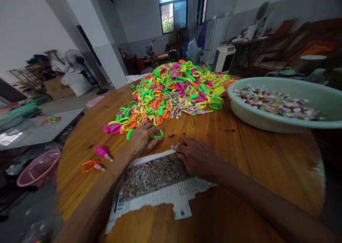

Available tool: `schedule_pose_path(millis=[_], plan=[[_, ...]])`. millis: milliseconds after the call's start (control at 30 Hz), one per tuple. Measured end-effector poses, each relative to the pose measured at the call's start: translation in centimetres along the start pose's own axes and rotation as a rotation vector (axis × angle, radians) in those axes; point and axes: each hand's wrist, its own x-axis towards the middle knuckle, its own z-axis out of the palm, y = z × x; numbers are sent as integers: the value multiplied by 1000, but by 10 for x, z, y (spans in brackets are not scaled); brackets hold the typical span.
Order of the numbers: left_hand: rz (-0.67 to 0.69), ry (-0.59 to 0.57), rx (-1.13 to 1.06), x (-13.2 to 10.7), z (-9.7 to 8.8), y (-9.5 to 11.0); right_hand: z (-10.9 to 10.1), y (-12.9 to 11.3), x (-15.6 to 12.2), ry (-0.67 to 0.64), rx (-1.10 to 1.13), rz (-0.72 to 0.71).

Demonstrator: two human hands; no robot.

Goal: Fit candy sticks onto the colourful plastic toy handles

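My left hand (143, 139) is closed at the front edge of the pile, its fingers around a green plastic toy watch (160, 133). In my right hand (196, 156), a small wrapped candy roll (175, 148) is pinched, its end sticking out to the left. Both hands are close to a speckled stone slab (155, 175), which lies on torn printed paper (149, 199). Left of the slab are a pink toy watch (101, 151) and an orange one (89, 165), each with a candy roll attached.
A large heap of bright toy watches (173, 81) covers the back of the round wooden table (256, 164), with loose candy rolls (179, 106) at its front. On the right, a pale green basin (267, 123) holds many candy rolls. A pink basin (40, 168) stands lower left.
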Motion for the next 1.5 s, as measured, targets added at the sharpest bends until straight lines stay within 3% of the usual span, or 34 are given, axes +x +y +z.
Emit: schedule_pose_path(millis=[200,333,533,667,833,1100,1267,1333,1433,1500], plan=[[-14,-17,-328,-38,-18,22,5,4,1,11,30,-44],[-33,41,-437,-51,-20,35,6,-1,-6,28,50,-55],[-64,-4,-453,-58,-14,52,4,-12,-10,31,10,-44],[-76,41,-407,-70,-9,58,2,-27,-8,94,41,-32],[-36,104,-405,-85,-9,59,9,-43,-1,65,12,-54],[-88,159,-443,-86,-14,59,12,-41,1,27,23,-3],[-100,280,-318,-64,-4,50,17,-33,-2,36,21,12],[-147,252,-194,-51,1,47,17,-30,-3,35,46,-1],[-245,58,-50,-38,7,49,15,-27,-5,45,63,19],[-219,-49,-70,-38,8,51,12,-26,-7,47,73,42]])
